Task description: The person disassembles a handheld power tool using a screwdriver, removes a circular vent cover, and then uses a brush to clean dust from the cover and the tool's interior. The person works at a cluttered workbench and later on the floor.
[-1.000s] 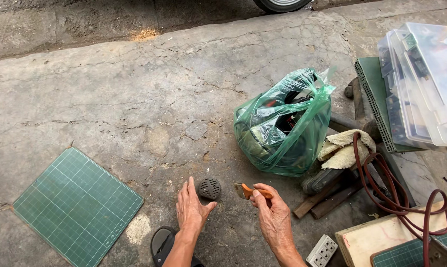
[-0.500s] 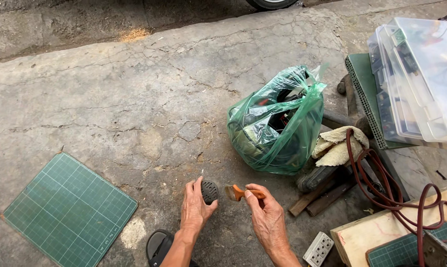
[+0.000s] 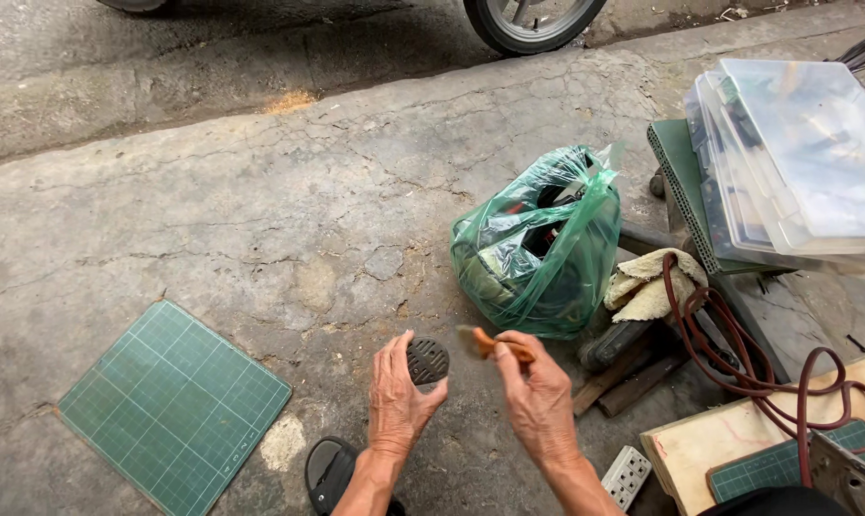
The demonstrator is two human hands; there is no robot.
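A small dark ridged rubber heel piece [image 3: 428, 360] is pinched at the fingertips of the left hand [image 3: 396, 399], above the cracked concrete [image 3: 260, 210]. An orange-handled brush [image 3: 495, 344] is gripped by the right hand [image 3: 538, 401]. With so light a pinch, the piece could be knocked loose by brush pressure and dropped.

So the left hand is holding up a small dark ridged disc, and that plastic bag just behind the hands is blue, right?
Not quite: the plastic bag is green, not blue, as the head view shows. The rest stands: the left hand holds up a small dark ridged disc, and the bag sits just behind the hands.
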